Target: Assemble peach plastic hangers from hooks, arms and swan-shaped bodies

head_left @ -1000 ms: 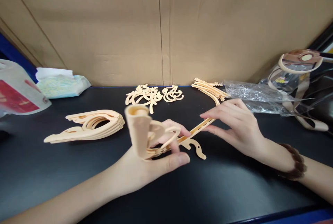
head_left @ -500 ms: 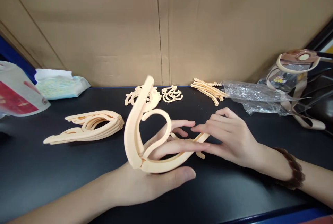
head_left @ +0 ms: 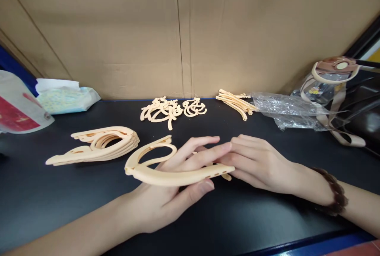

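A cream plastic folding hanger (head_left: 178, 176) lies across my left hand (head_left: 175, 194), low over the table. Its hinge points left, one slotted arm runs right, and a thin curved strip bends around inside. My left thumb is under the near arm, with the fingers behind and above it. My right hand (head_left: 261, 165) has its fingers bent together at the right tip of that arm, and their ends are partly hidden. A small curved cream piece (head_left: 227, 177) peeks out below the right fingers. To the left lies a stack of folded hangers (head_left: 118, 149).
Loose curved pieces (head_left: 162, 109) and small hook-like pieces (head_left: 194, 107) lie at the back. Right of them are straight arms (head_left: 236, 103), a clear plastic bag (head_left: 285, 107) and a strapped bottle (head_left: 326, 83). A tissue pack (head_left: 69, 97) and a white-and-red container (head_left: 23, 103) stand left.
The hanger has tipped down from upright to nearly flat, its hinge moving left and its slotted side turning into view. My right hand has shifted slightly downward at the arm's tip.
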`<action>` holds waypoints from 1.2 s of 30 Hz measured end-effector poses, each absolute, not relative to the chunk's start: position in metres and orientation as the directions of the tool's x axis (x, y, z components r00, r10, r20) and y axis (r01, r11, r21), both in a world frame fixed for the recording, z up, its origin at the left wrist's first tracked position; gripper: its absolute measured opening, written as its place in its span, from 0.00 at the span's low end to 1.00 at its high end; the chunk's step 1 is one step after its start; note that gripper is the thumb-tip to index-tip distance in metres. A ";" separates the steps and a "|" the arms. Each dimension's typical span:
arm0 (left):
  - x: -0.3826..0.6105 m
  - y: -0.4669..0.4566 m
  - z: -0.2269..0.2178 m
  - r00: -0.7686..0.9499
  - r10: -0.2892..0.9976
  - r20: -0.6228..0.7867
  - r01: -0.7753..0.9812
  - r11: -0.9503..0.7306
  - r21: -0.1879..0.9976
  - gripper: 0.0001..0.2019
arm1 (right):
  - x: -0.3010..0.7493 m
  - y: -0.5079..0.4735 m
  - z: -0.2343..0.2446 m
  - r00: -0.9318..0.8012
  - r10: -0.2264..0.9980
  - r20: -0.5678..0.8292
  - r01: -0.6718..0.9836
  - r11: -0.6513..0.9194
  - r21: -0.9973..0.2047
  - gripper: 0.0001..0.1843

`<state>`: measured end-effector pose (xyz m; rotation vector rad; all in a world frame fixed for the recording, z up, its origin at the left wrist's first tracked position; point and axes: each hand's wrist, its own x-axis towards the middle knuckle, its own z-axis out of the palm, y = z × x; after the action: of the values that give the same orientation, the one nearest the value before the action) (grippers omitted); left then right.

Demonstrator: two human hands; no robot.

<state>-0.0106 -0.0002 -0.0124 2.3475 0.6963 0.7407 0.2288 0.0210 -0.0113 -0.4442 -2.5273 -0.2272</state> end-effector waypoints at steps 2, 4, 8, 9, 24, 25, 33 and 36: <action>-0.012 0.002 -0.010 0.692 0.607 0.390 0.292 -0.729 0.619 0.26 | 0.231 0.024 -0.012 -0.775 0.337 0.535 0.400 0.917 0.002 0.08; -0.013 0.002 -0.007 0.665 0.609 0.432 0.316 -0.754 0.577 0.26 | 0.232 0.028 -0.013 -0.747 0.418 0.517 0.458 0.887 -0.056 0.08; -0.015 0.000 -0.002 0.636 0.617 0.463 0.326 -0.759 0.564 0.23 | 0.233 0.031 -0.016 -0.731 0.558 0.392 0.554 0.821 -0.137 0.18; -0.016 0.000 -0.002 0.644 0.610 0.462 0.312 -0.761 0.570 0.21 | 0.233 0.031 -0.017 -0.733 0.578 0.360 0.568 0.810 -0.145 0.21; -0.006 0.009 -0.008 0.750 0.636 0.181 0.429 -0.677 0.597 0.21 | 0.234 0.029 -0.015 -0.661 0.709 0.246 0.635 0.703 -0.319 0.03; -0.005 0.009 -0.007 0.749 0.642 0.164 0.442 -0.667 0.599 0.22 | 0.233 0.030 -0.016 -0.625 0.739 0.251 0.650 0.671 -0.357 0.02; -0.003 0.006 -0.005 0.556 0.831 0.017 0.528 -0.368 0.765 0.18 | 0.235 0.034 -0.015 -0.482 0.829 0.285 0.488 0.524 -0.698 0.14; 0.002 0.003 -0.011 0.426 0.896 -0.128 0.393 -0.056 0.918 0.24 | 0.235 0.035 -0.014 -0.490 0.824 0.285 0.371 0.492 -0.787 0.19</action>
<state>0.0021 0.0028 -0.0111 1.6488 1.1440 0.6100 0.2352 0.0346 -0.0136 -0.9795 -2.0722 0.8740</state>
